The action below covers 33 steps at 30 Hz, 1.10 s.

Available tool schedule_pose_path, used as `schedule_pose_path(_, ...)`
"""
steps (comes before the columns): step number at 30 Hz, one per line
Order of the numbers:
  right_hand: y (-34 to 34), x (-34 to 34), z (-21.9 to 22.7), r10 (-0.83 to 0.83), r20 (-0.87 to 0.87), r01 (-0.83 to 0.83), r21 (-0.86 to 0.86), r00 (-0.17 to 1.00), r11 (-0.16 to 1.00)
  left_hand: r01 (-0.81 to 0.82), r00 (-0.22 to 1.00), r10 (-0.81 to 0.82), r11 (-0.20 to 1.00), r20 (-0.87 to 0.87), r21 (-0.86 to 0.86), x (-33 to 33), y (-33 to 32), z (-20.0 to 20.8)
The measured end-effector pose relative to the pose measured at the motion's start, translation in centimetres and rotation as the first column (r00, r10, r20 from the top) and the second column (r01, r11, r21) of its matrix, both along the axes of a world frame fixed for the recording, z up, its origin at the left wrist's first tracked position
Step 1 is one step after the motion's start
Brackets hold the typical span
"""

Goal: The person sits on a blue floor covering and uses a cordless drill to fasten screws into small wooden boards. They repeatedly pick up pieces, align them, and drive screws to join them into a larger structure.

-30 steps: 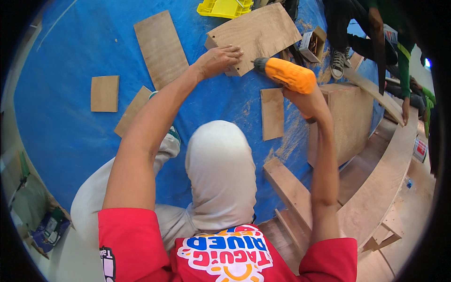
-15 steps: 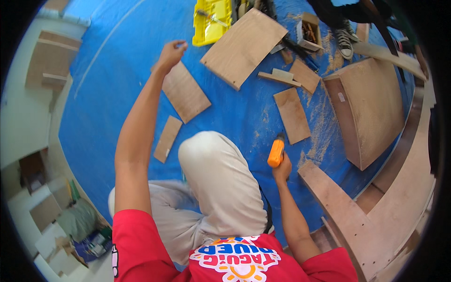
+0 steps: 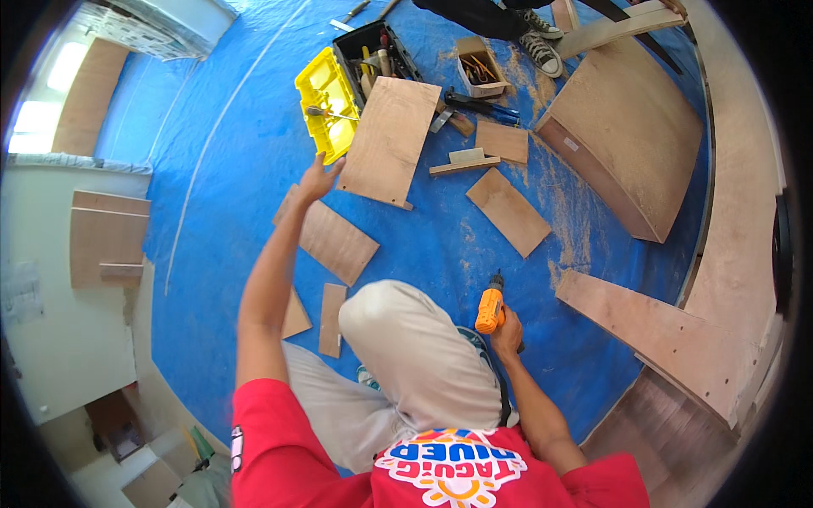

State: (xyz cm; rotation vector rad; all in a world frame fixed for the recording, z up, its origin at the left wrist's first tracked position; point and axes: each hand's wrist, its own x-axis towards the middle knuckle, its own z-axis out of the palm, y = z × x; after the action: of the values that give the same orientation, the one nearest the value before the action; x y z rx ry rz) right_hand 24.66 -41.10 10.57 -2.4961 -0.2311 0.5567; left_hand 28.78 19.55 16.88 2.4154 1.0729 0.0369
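My right hand is wrapped round an orange cordless drill, its dark chuck pointing away from me over the blue sheet. My left arm is stretched far forward. At its end my left hand is open, fingers apart, at the near left edge of a large wooden panel; whether it touches the panel, I cannot tell. Just below that hand a rectangular board lies flat. Beyond it is a yellow plastic tray-like lid with a screwdriver in it, beside a black toolbox full of hand tools.
Another board and a narrow strip lie on the blue sheet. A small box of tools stands farther off. At right are a big curved wooden piece, sawdust and a long plank. Someone's sneaker is at the far right.
My view has turned, so the scene sits differently. My left hand has come to the large panel's edge, its fingers now spread. The drill stays in my right hand.
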Motion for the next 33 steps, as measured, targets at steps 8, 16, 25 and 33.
schedule_pose_path(8,-1.5,-1.2,1.6,-0.05,0.01,0.051,-0.093,0.999,0.994,-0.231,0.97,0.241,0.923,-0.004,-0.307,2.4,-1.1,-6.9)
schedule_pose_path(16,-3.1,-4.0,2.9,-0.244,0.046,0.244,0.01,0.969,0.97,-0.128,0.944,0.331,0.352,-0.005,-0.927,-4.4,1.4,-5.1)
schedule_pose_path(25,-4.7,-8.6,4.0,-0.357,-0.07,0.363,0.145,0.932,0.92,0.166,0.974,0.216,-0.493,0.064,-0.854,-14.8,-0.5,-3.5)
schedule_pose_path(33,-5.5,-13.1,7.8,-0.418,-0.072,0.423,0.063,0.906,0.904,0.171,0.947,0.322,-0.488,0.006,-0.856,-16.9,-3.8,0.3)
